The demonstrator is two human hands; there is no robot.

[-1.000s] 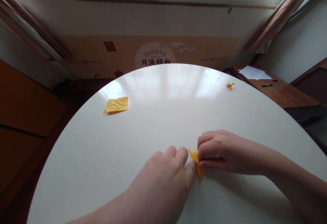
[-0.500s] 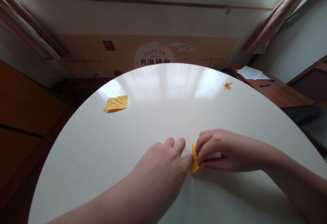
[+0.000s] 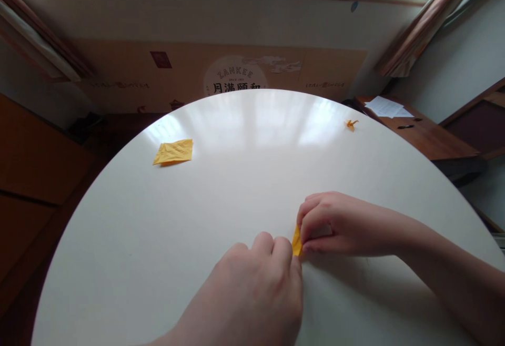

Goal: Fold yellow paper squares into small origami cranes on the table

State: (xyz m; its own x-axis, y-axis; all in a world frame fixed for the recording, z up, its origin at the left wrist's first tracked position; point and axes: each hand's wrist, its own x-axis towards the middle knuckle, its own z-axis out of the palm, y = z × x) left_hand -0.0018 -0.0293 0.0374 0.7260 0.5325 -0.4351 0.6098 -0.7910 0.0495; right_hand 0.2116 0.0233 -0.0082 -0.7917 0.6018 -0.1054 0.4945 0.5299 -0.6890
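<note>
A small folded piece of orange paper (image 3: 296, 241) sits on the round white table (image 3: 221, 188), pinched between both my hands. My right hand (image 3: 335, 223) curls its fingers over the paper's right side. The fingers of my left hand (image 3: 256, 283) are bent and press against the paper's left edge. Most of the paper is hidden under the fingers.
A crumpled yellow paper sheet (image 3: 173, 152) lies at the table's far left. A tiny folded orange figure (image 3: 350, 123) stands near the far right edge. A wooden desk with white papers (image 3: 386, 108) is at the right; a printed cardboard panel (image 3: 232, 78) leans against the wall.
The paper has been drawn in tighter between the two hands, so less of it shows. My left hand has slid nearer to me and the view has tilted down.
</note>
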